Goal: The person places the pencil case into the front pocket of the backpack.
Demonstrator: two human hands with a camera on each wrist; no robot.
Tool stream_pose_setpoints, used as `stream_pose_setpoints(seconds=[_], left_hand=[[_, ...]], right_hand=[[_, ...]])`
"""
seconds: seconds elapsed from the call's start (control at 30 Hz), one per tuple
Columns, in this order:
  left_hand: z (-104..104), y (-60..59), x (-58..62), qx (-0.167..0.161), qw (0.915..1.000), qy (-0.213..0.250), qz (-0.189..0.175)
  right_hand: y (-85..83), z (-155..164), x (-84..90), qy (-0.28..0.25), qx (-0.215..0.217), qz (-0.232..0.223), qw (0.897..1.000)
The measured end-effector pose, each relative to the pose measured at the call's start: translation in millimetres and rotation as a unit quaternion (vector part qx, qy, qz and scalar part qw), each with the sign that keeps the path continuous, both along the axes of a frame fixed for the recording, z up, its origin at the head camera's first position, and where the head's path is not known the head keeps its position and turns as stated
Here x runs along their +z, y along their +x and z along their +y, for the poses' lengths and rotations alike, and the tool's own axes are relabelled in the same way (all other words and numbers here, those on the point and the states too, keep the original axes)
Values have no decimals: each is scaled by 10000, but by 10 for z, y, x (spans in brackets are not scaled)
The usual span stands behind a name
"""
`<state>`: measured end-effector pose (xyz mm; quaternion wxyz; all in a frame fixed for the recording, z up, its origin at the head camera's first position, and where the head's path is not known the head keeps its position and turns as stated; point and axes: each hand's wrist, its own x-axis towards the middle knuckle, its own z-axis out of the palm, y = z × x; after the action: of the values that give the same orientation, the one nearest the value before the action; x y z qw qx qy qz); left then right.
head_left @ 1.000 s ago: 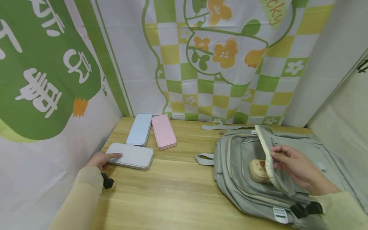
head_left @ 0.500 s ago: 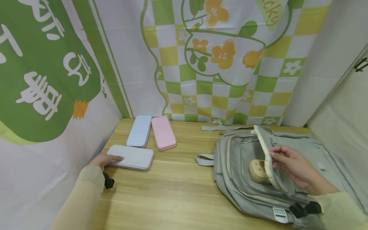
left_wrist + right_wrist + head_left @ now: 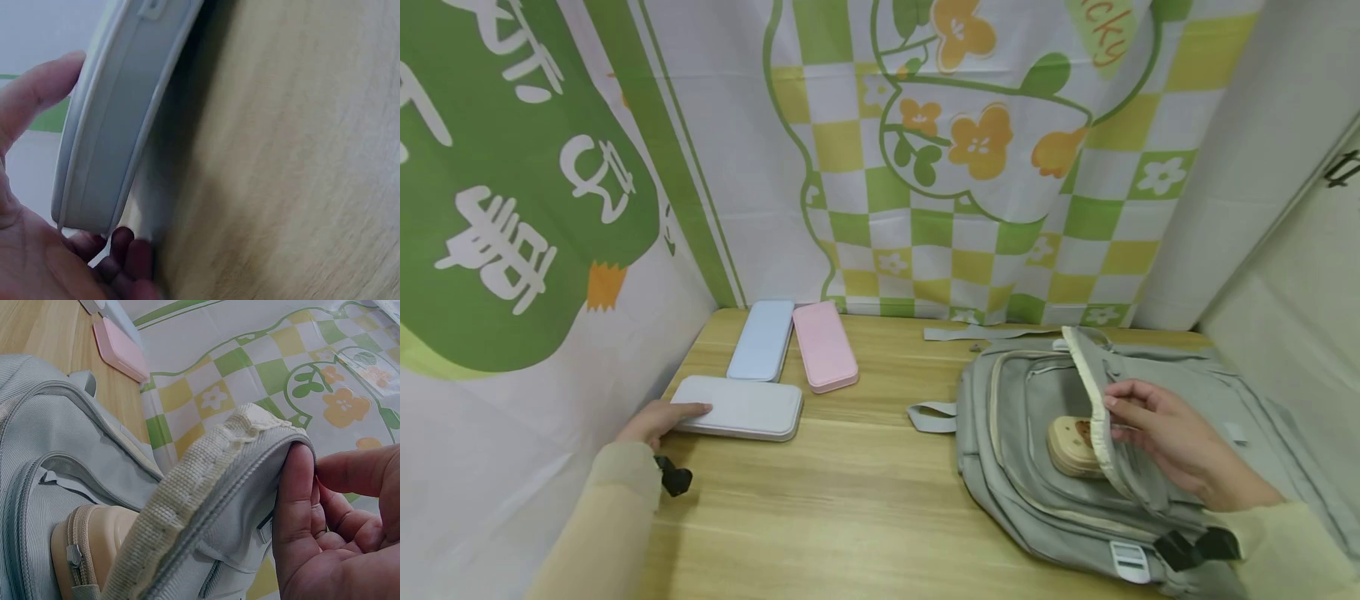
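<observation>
In the head view, a white pencil case [image 3: 741, 408] lies at the table's left side. My left hand [image 3: 655, 422] grips its left end, thumb on top. The left wrist view shows the fingers curled under the end of the white case [image 3: 106, 125]. On the right lies a grey backpack [image 3: 1022, 492], its front pocket unzipped. My right hand [image 3: 1172, 442] pinches the edge of the pocket flap [image 3: 1097, 417] and holds it up. Inside the pocket sits a small beige zipped pouch [image 3: 1071, 446], partly hidden by the flap; the right wrist view shows its zipper [image 3: 76, 556].
A light blue case [image 3: 762, 340] and a pink case [image 3: 826, 346] lie behind the white one. Wooden table surface [image 3: 850, 492] stretches between the cases and the backpack. Patterned cloth [image 3: 880, 208] hangs along the back and left edges.
The white case has turned slightly under my left hand, which has shifted a little left. My right hand and the flap have stayed in place.
</observation>
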<state>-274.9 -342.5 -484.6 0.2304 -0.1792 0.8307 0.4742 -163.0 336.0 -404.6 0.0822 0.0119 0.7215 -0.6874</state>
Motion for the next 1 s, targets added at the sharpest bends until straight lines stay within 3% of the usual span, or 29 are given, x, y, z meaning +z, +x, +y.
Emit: stream_pose_setpoints(seconds=[0.13, 0.23, 0.37, 0.5, 0.77, 1.0], left_hand=[[16, 37, 85, 205, 9998, 43, 68], [11, 76, 114, 594, 9951, 776, 167], [-54, 118, 125, 880, 9742, 2078, 79], [-122, 130, 139, 827, 9594, 2696, 5], [-146, 157, 139, 457, 9485, 3123, 264], [-127, 187, 159, 224, 9514, 3033, 477]], right_hand=[[-10, 11, -9, 57, 11, -39, 10000], [-20, 21, -13, 49, 26, -54, 10000], [-23, 16, -22, -7, 57, -41, 10000], [-40, -1, -24, -39, 110, 77, 9999], [-43, -22, -31, -263, 127, 125, 9995], [-27, -15, -17, -239, 76, 138, 9996]])
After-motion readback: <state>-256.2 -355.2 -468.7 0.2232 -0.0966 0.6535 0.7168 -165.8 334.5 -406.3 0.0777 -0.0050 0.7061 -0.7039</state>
